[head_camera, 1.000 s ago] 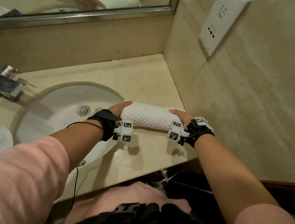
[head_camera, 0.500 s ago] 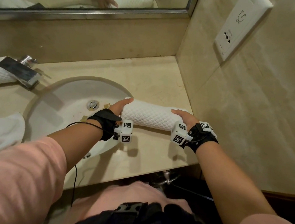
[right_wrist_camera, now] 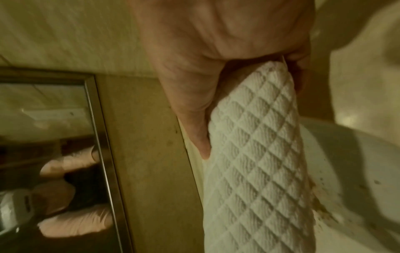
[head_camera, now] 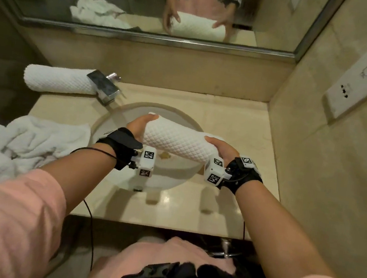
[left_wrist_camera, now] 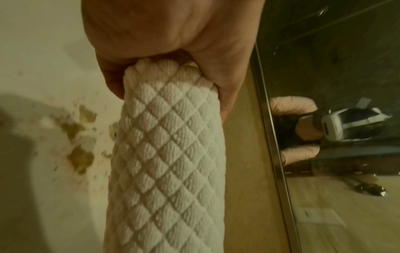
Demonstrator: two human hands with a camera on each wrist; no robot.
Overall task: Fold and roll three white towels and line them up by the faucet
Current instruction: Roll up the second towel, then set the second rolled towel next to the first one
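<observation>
A person's left hand (head_camera: 138,126) and right hand (head_camera: 219,148) grip opposite ends of a rolled white towel (head_camera: 177,140), fingers curled round it, holding it in the air above the sink (head_camera: 121,118). A second rolled towel (head_camera: 57,79) lies at the countertop's (head_camera: 226,111) back left corner, touching the faucet (head_camera: 103,86). An unfolded towel (head_camera: 24,141) is heaped at the left edge.

White rolled towel (head_camera: 177,141) with diamond-quilted weave; second white quilted roll (head_camera: 59,80); beige counter (head_camera: 226,111); pink sleeves (head_camera: 9,215); black wrist straps (head_camera: 120,142).
</observation>
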